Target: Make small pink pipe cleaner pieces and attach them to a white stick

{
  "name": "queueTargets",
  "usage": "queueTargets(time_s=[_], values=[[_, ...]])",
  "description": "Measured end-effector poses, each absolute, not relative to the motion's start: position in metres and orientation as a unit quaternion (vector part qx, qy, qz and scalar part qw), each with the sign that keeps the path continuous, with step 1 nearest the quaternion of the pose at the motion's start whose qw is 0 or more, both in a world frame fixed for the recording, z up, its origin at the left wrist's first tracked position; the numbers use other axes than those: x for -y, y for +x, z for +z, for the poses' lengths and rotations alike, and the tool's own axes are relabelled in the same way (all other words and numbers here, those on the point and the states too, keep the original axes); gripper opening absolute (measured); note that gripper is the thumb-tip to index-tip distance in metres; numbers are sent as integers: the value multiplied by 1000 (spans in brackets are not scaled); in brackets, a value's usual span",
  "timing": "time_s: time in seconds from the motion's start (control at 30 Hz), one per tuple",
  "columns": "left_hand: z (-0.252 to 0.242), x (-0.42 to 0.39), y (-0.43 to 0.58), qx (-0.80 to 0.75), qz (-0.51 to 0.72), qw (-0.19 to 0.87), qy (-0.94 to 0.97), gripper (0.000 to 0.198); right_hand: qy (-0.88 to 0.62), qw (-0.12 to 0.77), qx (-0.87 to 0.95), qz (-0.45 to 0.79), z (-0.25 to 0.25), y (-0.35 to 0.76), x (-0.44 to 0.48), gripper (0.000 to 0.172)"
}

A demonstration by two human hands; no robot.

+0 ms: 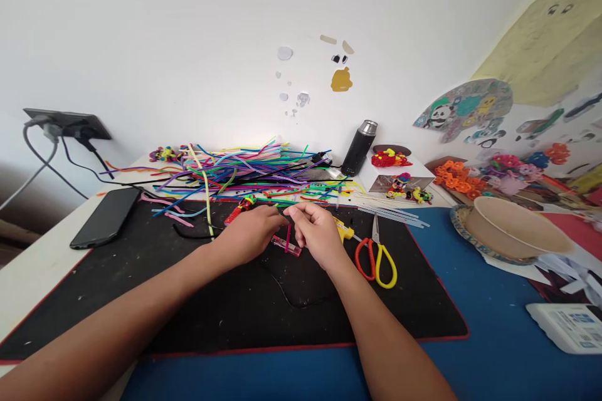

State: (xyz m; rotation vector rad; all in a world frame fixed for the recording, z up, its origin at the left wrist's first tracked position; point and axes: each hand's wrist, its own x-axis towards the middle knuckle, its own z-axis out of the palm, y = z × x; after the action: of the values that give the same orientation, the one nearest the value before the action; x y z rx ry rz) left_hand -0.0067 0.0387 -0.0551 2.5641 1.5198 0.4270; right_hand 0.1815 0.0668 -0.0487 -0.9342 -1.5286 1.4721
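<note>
Above the middle of the black mat, my two hands almost meet at the fingertips. My left hand is closed, its fingers pressed together. Opposite it, my right hand pinches with thumb and forefinger. Anything between the fingertips is too small to make out. A pink lighter lies just below the hands, and a thin pink strip crosses it. Beyond my left hand is a small red pipe-cleaner figure. A yellow glue gun is partly hidden by my right hand. To its right lie scissors with red and yellow handles.
Loose coloured pipe cleaners are heaped along the wall. Behind on the right stands a black flask, with clear glue sticks nearer. A phone lies at left, a bowl at right. A thin black cord crosses the mat.
</note>
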Motion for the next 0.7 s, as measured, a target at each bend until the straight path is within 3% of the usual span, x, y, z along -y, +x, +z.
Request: queueTargets(time_s=[0.2,0.43,0.57,0.7], values=[[-68,-57,3,-393,118,100,907,41,-361,396,614,580,-54,178,-65,33],[-68,-77,6,-411,130,144,891,20,-357,389,619,581,-58,173,-60,29],[-55,-73,1,-434,149,126,879,22,-357,387,624,577,-58,172,-58,27],[-33,-73,-12,-479,182,140,848,18,-373,403,679,487,-56,169,-51,26]])
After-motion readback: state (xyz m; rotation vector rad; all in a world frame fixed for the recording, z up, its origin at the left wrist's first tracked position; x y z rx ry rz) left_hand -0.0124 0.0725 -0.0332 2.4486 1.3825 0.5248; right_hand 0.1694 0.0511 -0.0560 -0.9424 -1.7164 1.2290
